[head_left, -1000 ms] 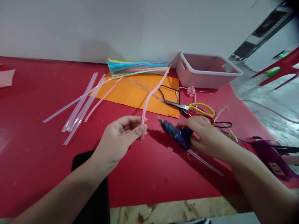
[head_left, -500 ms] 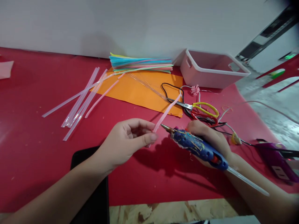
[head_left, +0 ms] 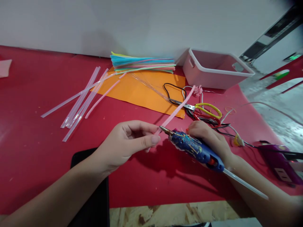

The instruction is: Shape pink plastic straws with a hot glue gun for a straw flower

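A pink fuzzy stem [head_left: 176,111] is pinched between the thumb and fingers of my left hand [head_left: 132,142], its long end slanting up to the right. My right hand [head_left: 210,138] is wrapped round a blue glue gun [head_left: 191,146] with stringy dried glue on its body. The metal nozzle is at the stem, close to my left fingertips; whether it touches cannot be made out. A clear glue stick [head_left: 246,183] sticks out of the gun's back. Behind the stem's upper part lie scissors [head_left: 208,110] with yellow and red handles and a small pink fuzzy piece [head_left: 198,90].
Colored stems [head_left: 142,64] lie on orange paper [head_left: 142,94] by the wall. Clear glue sticks [head_left: 80,104] are at left. A pink bin [head_left: 217,77] stands back right, a purple power strip [head_left: 279,164] at right. A black tray [head_left: 92,195] lies under my left forearm.
The glue gun has shifted slightly left, its nozzle closer to my left fingertips. More of the pink stem extends up and to the right, its tip now near the small pink piece.
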The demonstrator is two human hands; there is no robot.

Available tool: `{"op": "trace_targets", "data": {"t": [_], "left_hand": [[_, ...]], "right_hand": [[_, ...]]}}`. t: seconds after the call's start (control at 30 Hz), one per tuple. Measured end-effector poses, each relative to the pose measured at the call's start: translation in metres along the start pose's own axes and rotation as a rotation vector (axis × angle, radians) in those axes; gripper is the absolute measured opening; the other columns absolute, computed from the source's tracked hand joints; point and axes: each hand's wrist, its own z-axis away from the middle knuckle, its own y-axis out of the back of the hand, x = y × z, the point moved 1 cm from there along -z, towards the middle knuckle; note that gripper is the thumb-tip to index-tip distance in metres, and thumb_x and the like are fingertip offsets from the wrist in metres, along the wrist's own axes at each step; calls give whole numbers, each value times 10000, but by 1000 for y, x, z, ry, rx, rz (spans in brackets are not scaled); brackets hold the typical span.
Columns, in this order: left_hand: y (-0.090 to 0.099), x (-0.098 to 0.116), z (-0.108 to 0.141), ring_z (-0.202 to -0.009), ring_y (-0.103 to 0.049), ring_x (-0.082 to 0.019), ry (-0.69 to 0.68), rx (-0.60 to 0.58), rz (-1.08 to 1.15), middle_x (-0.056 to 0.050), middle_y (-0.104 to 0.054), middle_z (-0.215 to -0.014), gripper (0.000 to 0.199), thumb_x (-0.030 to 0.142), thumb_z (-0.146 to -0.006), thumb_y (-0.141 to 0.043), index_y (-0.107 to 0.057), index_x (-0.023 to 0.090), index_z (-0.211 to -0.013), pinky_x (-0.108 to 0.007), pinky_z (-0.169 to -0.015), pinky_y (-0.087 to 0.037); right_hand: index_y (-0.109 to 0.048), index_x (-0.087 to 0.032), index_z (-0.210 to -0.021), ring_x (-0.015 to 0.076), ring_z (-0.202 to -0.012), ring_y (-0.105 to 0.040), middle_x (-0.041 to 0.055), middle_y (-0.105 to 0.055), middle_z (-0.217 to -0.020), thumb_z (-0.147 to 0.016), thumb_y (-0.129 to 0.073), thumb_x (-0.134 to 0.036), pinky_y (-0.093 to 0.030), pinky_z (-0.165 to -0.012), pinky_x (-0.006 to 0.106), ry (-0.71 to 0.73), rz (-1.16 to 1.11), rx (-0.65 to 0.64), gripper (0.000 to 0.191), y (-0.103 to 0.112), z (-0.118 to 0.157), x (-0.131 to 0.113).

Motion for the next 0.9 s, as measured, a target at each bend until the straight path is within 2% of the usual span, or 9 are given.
{"op": "trace_targets", "data": {"t": [0.1, 0.17, 0.33, 0.57, 0.73, 0.9], "left_hand": [[1, 0, 0, -597, -701, -101, 1, 7, -24, 14, -767, -668, 128, 239, -770, -915, -848, 218, -877, -203, -635, -598], [1, 0, 0, -594, -698, -96, -1, 6, -30, 17, -766, -667, 124, 231, -770, -914, -848, 221, -873, -196, -629, -592], [1, 0, 1, -570, -679, -74, -11, 17, -21, 45, -732, -615, 97, 196, -779, -903, -835, 227, -842, -161, -606, -565], [0, -1, 0, -568, -672, -92, -24, 41, -74, 24, -746, -652, 134, 210, -764, -906, -839, 211, -879, -186, -587, -561], [1, -2, 1, -559, -646, -44, -25, 2, 3, 59, -727, -620, 135, 172, -786, -897, -856, 265, -876, -107, -547, -501], [0, -1, 2, -559, -645, -25, -7, -21, 32, 64, -730, -616, 173, 137, -801, -881, -868, 289, -882, -70, -527, -472]], "right_hand": [[-692, -276, -892, 259, -850, -685, 110, -724, -874, -967, -591, -534, -530, -859, 426, 7, -17, -70, 288, 0, 1, 1], [-689, -277, -896, 262, -848, -682, 107, -721, -869, -971, -583, -527, -529, -861, 430, -5, -11, -69, 281, 0, 2, 2], [-690, -279, -911, 273, -847, -681, 104, -718, -858, -987, -560, -487, -533, -856, 445, 9, 8, -33, 257, -1, 1, 1], [-710, -267, -1016, 270, -859, -683, 95, -737, -890, -1002, -550, -417, -535, -852, 443, 69, 30, 16, 219, -2, 3, 4], [-705, -291, -1087, 256, -826, -686, 68, -749, -911, -996, -584, -315, -522, -810, 428, 182, -5, 101, 154, -3, 4, 5], [-697, -293, -1110, 256, -821, -682, 65, -749, -924, -983, -605, -321, -518, -805, 428, 194, -11, 86, 159, -3, 4, 4]]}}
